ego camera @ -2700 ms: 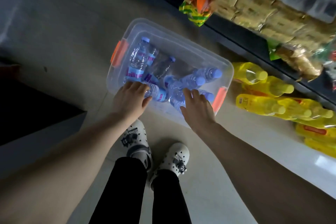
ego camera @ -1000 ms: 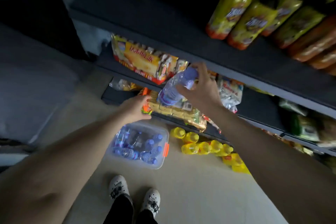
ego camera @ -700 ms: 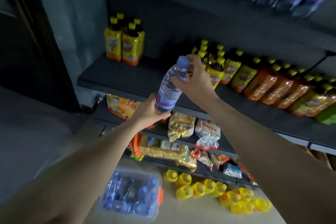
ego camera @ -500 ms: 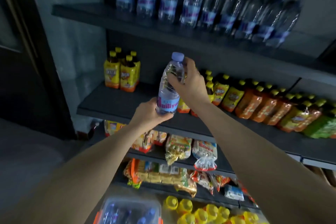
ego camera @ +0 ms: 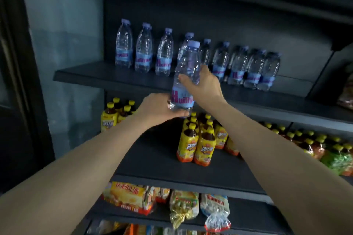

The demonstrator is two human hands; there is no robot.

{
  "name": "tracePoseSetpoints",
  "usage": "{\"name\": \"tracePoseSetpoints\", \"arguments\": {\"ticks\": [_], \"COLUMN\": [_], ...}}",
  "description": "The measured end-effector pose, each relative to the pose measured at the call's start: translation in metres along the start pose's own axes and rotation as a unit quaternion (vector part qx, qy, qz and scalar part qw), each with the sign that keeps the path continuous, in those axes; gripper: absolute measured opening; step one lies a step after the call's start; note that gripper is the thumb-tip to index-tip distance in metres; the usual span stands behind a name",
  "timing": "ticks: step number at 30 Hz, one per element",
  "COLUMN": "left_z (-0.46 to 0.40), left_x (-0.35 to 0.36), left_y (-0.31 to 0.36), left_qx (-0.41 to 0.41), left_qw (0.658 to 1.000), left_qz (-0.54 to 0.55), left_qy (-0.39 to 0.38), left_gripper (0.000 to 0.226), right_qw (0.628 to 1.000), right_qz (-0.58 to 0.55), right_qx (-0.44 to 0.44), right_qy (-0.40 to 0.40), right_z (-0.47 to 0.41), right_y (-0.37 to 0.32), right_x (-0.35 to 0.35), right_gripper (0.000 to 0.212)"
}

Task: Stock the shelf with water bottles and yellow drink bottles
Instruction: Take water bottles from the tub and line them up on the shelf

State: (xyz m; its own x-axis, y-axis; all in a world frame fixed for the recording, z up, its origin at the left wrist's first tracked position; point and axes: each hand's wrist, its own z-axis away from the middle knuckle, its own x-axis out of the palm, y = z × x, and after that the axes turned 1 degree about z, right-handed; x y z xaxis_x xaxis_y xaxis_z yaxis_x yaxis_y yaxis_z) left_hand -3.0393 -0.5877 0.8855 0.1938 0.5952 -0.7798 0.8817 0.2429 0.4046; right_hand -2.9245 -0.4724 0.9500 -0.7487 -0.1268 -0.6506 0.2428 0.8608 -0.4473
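I hold one clear water bottle (ego camera: pixel 186 66) with a pale blue cap and blue label upright in front of the dark shelf (ego camera: pixel 107 74). My left hand (ego camera: pixel 158 108) cups its base from the left and below. My right hand (ego camera: pixel 202 86) grips its middle from the right. Behind it a row of several water bottles (ego camera: pixel 145 51) stands along the back of that shelf. Yellow drink bottles (ego camera: pixel 196 145) with yellow caps stand in groups on the shelf below.
A second small group of yellow-capped bottles (ego camera: pixel 112 116) stands at the lower shelf's left end. Orange and green bottles (ego camera: pixel 324 150) fill its right side. Snack packets (ego camera: pixel 129 196) lie on the shelf under that. A dark frame (ego camera: pixel 21 82) borders the left.
I have lifted the bottle from the floor bin up to the level of the water shelf, and my view has risen with it. Both hands stay on the bottle.
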Motion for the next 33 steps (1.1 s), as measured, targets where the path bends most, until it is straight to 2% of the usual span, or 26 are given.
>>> {"name": "tracePoseSetpoints", "arguments": {"ticks": [2, 4, 8, 12, 17, 22, 27, 33], "left_z": [-0.030, -0.060, -0.120, -0.176, -0.251, -0.305, -0.336, -0.345], "left_x": [-0.023, -0.041, -0.056, -0.061, -0.060, -0.049, -0.033, -0.015], "left_y": [0.007, 0.012, 0.008, 0.001, -0.005, -0.002, -0.006, -0.019], "left_qx": [0.013, 0.010, 0.006, 0.029, 0.016, 0.017, 0.018, 0.016], "left_qw": [1.000, 1.000, 0.996, 0.981, 0.971, 0.971, 0.974, 0.979], "left_qz": [-0.005, -0.012, -0.088, -0.183, -0.229, -0.225, -0.205, -0.147], "left_qy": [-0.001, 0.001, 0.031, 0.060, 0.067, 0.080, 0.091, 0.139], "left_gripper": [0.057, 0.056, 0.046, 0.045, 0.050, 0.049, 0.044, 0.029], "right_qw": [1.000, 0.999, 0.998, 0.997, 0.996, 0.996, 0.994, 0.990], "right_qz": [0.008, 0.002, -0.005, 0.012, 0.041, 0.003, -0.056, -0.109], "right_qx": [-0.012, -0.011, 0.033, 0.065, 0.072, 0.086, 0.094, 0.079], "right_qy": [0.016, 0.032, 0.045, 0.037, 0.012, -0.034, -0.025, -0.044], "right_z": [-0.028, -0.058, -0.111, -0.143, -0.181, -0.210, -0.231, -0.243], "right_y": [0.002, 0.009, 0.038, 0.080, 0.136, 0.184, 0.205, 0.216], "right_x": [-0.019, -0.035, -0.054, -0.051, -0.031, 0.002, 0.021, 0.038], "right_gripper": [0.048, 0.052, 0.053, 0.049, 0.060, 0.061, 0.060, 0.061]}}
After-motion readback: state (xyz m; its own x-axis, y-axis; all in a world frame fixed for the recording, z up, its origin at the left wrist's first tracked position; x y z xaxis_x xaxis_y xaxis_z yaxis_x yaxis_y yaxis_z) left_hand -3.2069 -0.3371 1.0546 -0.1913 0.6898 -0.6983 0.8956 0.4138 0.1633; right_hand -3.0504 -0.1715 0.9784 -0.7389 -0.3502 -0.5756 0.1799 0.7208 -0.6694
